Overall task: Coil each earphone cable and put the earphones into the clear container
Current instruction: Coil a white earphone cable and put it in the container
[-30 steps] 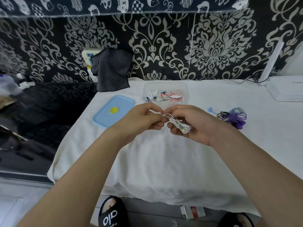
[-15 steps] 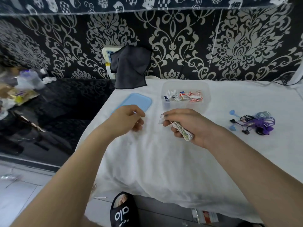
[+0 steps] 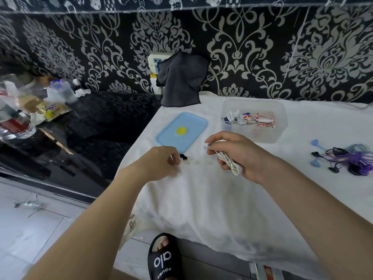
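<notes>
head view, right hand: your right hand [image 3: 240, 156] has its fingers curled round the white earphone bundle [image 3: 230, 163], with the thumb and forefinger pinching the loose end up near the tips.
head view, left hand: your left hand [image 3: 159, 162] is down on the white cloth [image 3: 212, 199], fingertips bunched right beside 2 small black bits [image 3: 183, 157]. Can't tell if it's actually pinching anything, looks more like reaching.
white bundle feel: super light and floppy imo. Thin cable wants to spring back open, so hold across the whole coil, not by 1 strand. Buds are the only hard parts, don't squeeze those.
clear container: the clear container [image 3: 254, 120] sits just beyond your right hand, lid off, with a few coiled sets already inside (white, blue, red-and-white).
blue lid: the blue lid [image 3: 181, 131] lies flat on the cloth, left of the container.
purple tangle: the purple and black earphones [image 3: 351, 160] are well off to the right, not coiled yet. Same deal, soft and tangly, so grab near the plug end and wind from there rather than yanking the knot.
small black bits: tiny and probably slippery, fingertip pinch only.
</notes>
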